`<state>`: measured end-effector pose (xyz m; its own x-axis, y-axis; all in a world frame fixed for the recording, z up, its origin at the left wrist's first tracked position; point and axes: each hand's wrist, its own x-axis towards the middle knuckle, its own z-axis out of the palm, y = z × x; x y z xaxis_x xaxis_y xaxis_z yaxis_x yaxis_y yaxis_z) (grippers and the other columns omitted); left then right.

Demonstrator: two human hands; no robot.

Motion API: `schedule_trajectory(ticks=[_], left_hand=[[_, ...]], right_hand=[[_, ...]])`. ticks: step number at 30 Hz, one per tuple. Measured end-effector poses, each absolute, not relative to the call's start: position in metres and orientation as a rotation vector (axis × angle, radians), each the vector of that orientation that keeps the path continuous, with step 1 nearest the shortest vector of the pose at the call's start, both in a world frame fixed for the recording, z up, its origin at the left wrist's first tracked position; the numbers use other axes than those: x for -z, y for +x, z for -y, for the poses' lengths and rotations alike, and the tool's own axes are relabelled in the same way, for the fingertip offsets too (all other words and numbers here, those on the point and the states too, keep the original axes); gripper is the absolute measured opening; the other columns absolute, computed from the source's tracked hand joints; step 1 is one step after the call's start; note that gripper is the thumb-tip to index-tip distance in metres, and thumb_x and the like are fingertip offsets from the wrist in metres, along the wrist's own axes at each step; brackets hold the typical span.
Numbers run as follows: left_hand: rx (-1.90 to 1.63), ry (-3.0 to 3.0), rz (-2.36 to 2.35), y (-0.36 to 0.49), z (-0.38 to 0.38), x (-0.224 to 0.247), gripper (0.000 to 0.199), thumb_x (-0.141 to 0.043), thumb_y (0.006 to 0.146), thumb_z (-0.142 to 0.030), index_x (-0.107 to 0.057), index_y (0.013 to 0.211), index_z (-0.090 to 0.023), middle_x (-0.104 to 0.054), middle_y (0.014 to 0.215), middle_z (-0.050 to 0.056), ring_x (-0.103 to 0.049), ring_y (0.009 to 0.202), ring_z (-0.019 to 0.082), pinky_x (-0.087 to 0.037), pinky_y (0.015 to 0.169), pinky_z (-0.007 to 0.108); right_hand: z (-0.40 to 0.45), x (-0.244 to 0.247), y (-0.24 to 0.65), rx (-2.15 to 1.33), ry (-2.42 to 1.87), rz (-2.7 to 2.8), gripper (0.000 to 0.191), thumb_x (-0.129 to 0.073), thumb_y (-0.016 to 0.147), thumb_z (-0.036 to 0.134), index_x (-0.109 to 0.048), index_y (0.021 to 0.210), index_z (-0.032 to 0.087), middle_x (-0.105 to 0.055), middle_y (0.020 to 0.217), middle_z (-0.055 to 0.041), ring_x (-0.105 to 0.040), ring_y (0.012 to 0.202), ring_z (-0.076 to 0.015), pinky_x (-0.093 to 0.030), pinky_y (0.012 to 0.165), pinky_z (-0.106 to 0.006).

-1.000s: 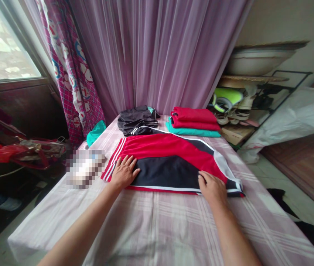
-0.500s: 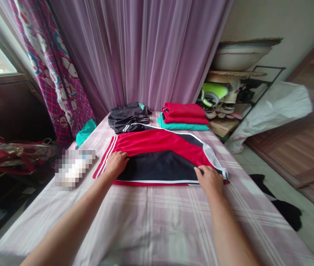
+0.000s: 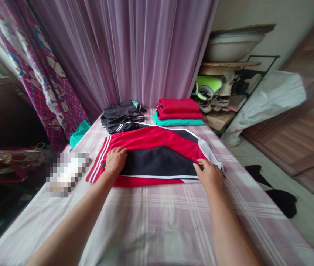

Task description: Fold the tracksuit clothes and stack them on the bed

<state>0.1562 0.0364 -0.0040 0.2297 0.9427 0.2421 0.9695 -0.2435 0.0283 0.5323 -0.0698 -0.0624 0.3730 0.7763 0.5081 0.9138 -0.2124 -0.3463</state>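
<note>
A red and black track jacket (image 3: 157, 159) with white trim lies folded lengthwise across the table, its striped red hem band (image 3: 99, 159) toward the left. My left hand (image 3: 116, 159) rests on the fabric beside that band, palm down with fingers stretched over the black panel. On the right end lies my right hand (image 3: 209, 173), thumb and fingers apart, touching the black panel near the white trim. Neither hand shows cloth pinched in it.
Behind the jacket sit a heap of dark clothes (image 3: 122, 115) and a folded stack of red clothes (image 3: 179, 108) on a teal one (image 3: 177, 122). A pixelated item (image 3: 68, 173) lies at left. Beyond the table's right side stands a shoe rack (image 3: 245, 98).
The view has shifted slightly, so everything sits a little further left. My right hand's fingers have spread a bit on the jacket; my left hand stays near the hem band.
</note>
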Motion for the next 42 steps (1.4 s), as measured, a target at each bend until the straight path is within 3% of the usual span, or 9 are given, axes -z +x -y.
schedule_trajectory(ticks=[4,8,15,20,26,33,36,39,42], left_hand=[[0.410,-2.444,1.674,0.162,-0.017,0.021,0.043,-0.041,0.098,-0.033,-0.061,0.132,-0.017,-0.060,0.140,0.010,-0.050,0.134,0.028,-0.035,0.114,0.046],[0.305,-2.529,1.670,0.167,-0.001,0.036,0.048,-0.043,0.097,-0.045,-0.057,0.138,-0.023,-0.055,0.145,0.010,-0.045,0.139,0.031,-0.028,0.118,0.055],[0.312,-2.503,1.691,0.167,-0.001,0.044,0.053,-0.043,0.096,-0.047,-0.054,0.141,-0.020,-0.052,0.148,0.011,-0.043,0.140,0.033,-0.023,0.118,0.059],[0.317,-2.523,1.697,0.166,-0.001,0.043,0.054,-0.042,0.096,-0.048,-0.055,0.141,-0.022,-0.052,0.148,0.010,-0.043,0.140,0.033,-0.024,0.118,0.059],[0.299,-2.516,1.712,0.168,0.001,0.040,0.055,-0.041,0.097,-0.049,-0.054,0.141,-0.019,-0.050,0.149,0.011,-0.043,0.141,0.032,-0.024,0.118,0.057],[0.342,-2.504,1.707,0.168,0.003,0.043,0.053,-0.040,0.097,-0.048,-0.054,0.141,-0.021,-0.052,0.148,0.009,-0.043,0.140,0.030,-0.023,0.119,0.056],[0.334,-2.505,1.726,0.168,0.003,0.044,0.054,-0.041,0.097,-0.048,-0.054,0.141,-0.021,-0.051,0.149,0.009,-0.043,0.141,0.030,-0.023,0.120,0.056],[0.345,-2.502,1.746,0.169,0.003,0.043,0.052,-0.043,0.096,-0.049,-0.055,0.140,-0.023,-0.052,0.148,0.007,-0.043,0.140,0.030,-0.024,0.120,0.055],[0.387,-2.500,1.736,0.168,0.004,0.044,0.051,-0.045,0.096,-0.049,-0.056,0.139,-0.024,-0.054,0.147,0.007,-0.045,0.139,0.029,-0.025,0.120,0.054]], right_hand=[[0.069,0.055,0.521,0.386,-1.890,1.517,0.032,-0.049,0.092,0.033,-0.072,0.108,0.018,-0.073,0.113,-0.0134,-0.064,0.102,-0.0278,-0.043,0.089,-0.042],[0.065,0.042,0.467,0.324,-1.681,1.716,0.035,-0.044,0.097,0.031,-0.070,0.119,0.021,-0.068,0.128,-0.0116,-0.056,0.123,-0.0275,-0.033,0.108,-0.047],[0.052,0.042,0.379,-0.152,-1.571,2.291,0.048,-0.045,0.098,0.040,-0.052,0.144,0.024,-0.045,0.154,-0.0102,-0.039,0.142,-0.0243,-0.028,0.117,-0.045],[0.053,0.048,0.437,-0.112,-1.827,2.242,0.053,-0.045,0.098,0.043,-0.047,0.147,0.025,-0.039,0.157,-0.0105,-0.033,0.146,-0.0264,-0.022,0.118,-0.051],[0.069,0.058,0.533,0.131,-2.133,2.023,0.048,-0.044,0.097,0.040,-0.056,0.140,0.024,-0.048,0.151,-0.0107,-0.042,0.140,-0.0268,-0.025,0.117,-0.049],[0.058,0.057,0.510,0.167,-2.012,1.752,0.035,-0.051,0.091,0.034,-0.073,0.116,0.024,-0.062,0.136,-0.0132,-0.053,0.129,-0.0305,-0.029,0.112,-0.056],[0.039,0.041,0.480,-0.098,-1.734,1.637,0.030,-0.056,0.087,0.035,-0.075,0.109,0.026,-0.066,0.131,-0.0107,-0.056,0.125,-0.0296,-0.032,0.112,-0.054],[0.015,0.026,0.448,-0.789,-1.384,1.430,0.030,-0.063,0.084,0.044,-0.075,0.105,0.027,-0.072,0.118,-0.0089,-0.065,0.112,-0.0265,-0.045,0.103,-0.048],[-0.007,0.025,0.424,-1.436,-0.947,1.075,0.035,-0.065,0.083,0.051,-0.072,0.107,0.027,-0.072,0.119,-0.0074,-0.066,0.110,-0.0253,-0.051,0.097,-0.046]])
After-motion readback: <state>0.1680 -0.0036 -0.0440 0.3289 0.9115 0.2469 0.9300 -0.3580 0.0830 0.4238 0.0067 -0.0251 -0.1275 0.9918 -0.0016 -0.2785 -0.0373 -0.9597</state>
